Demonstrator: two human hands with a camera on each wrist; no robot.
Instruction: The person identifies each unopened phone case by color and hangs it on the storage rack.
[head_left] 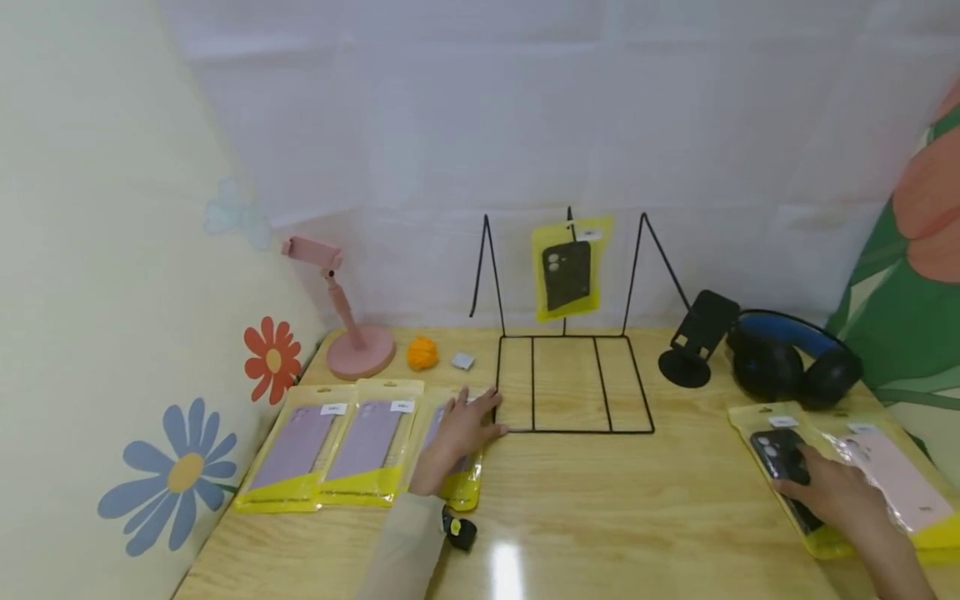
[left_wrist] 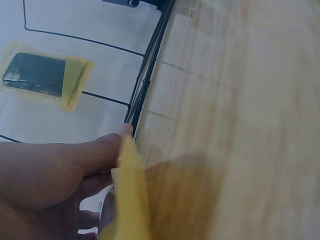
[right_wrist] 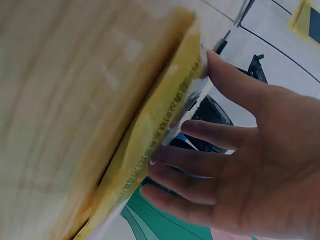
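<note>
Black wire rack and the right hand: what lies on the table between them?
In the head view, only bare wooden table lies between the wire rack and the right hand.

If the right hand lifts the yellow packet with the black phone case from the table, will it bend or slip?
The packet with the black case probably stays fairly stiff, since a moulded case fills it. Its glossy film looks slippery, so it may slide on the smooth table. The right hand rests flat on it, thumb at its edge.

Yellow-packaged black phone case [head_left: 780, 457] and purple one [head_left: 442, 437], flat on table.
</note>
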